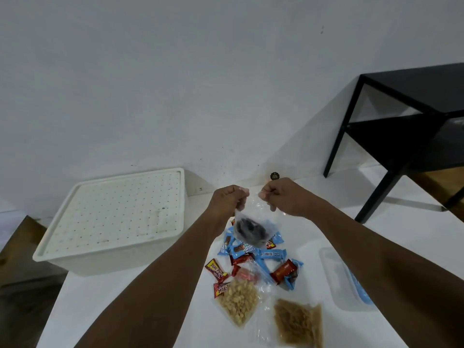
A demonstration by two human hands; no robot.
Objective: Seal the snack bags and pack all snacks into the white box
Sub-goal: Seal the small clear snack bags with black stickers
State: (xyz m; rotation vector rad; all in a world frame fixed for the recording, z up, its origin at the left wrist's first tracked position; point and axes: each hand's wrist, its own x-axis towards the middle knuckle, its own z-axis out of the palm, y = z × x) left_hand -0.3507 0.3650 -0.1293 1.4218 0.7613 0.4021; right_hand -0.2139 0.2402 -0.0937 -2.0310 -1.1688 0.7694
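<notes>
Noted: left hand [227, 199] and right hand [278, 197] each pinch the mouth of a clear bag [253, 228] of dark snacks, held above the bench [313, 234]. Risk: uneven pressing could leave the seal gapped and spill contents. The white box [113, 257], at left, is lidded

Your head-worn wide-angle camera looks forward and down across a white table [198, 327]. Your left hand [227, 199] and right hand [281, 194] sit close at twelve o'clock, the white box [113, 214] at ten.
</notes>
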